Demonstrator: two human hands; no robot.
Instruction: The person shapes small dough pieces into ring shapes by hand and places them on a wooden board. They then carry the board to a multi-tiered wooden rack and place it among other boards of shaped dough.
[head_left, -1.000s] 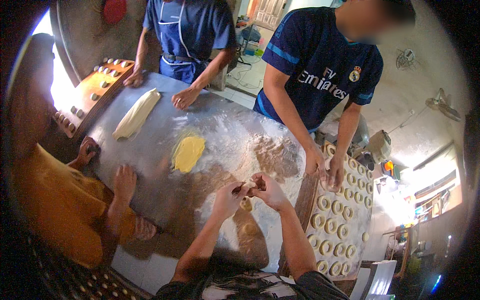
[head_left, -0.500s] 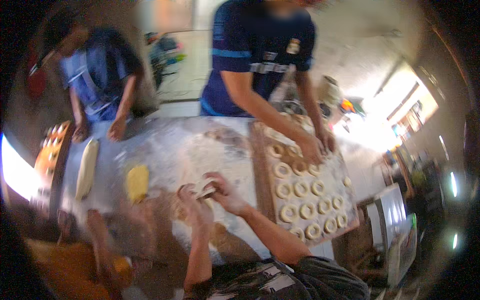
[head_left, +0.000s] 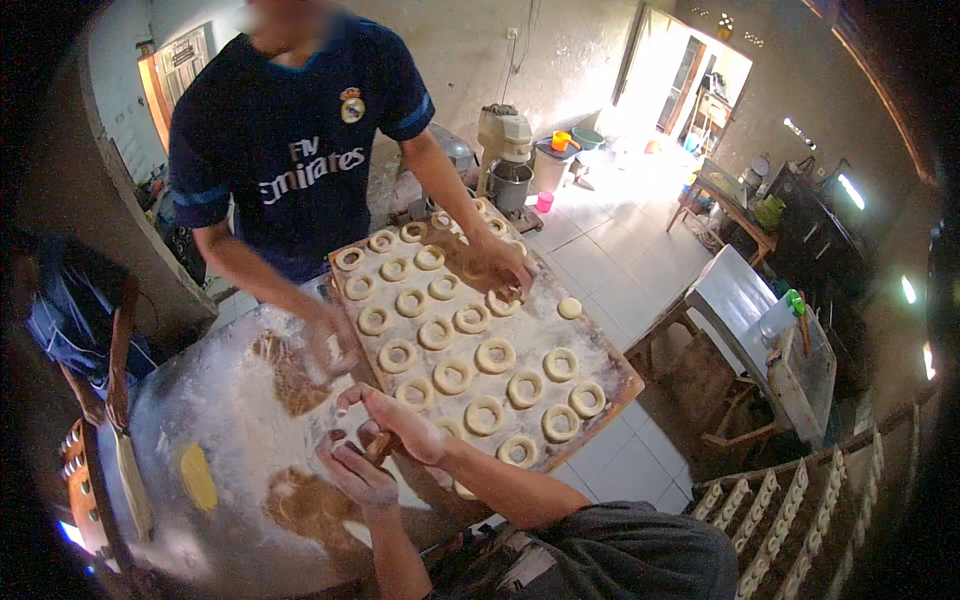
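Apparently set face to face so both thumbs can meet, the left hand (head_left: 360, 480) and right hand (head_left: 408, 425) adjoin above the board's left edge, fingers curled; whether either grip holds dough cannot be told. Dough rings (head_left: 480, 358) lie spaced in rows on the floured board (head_left: 585, 338), presumably against sticking. A yellow slab (head_left: 198, 477) lies toward the bench's (head_left: 170, 415) left edge.

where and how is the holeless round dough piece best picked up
Probably lightly by the rim of the round dough piece, from above and the right: it lies flat near the right edge of the board, apart from the dough rings.
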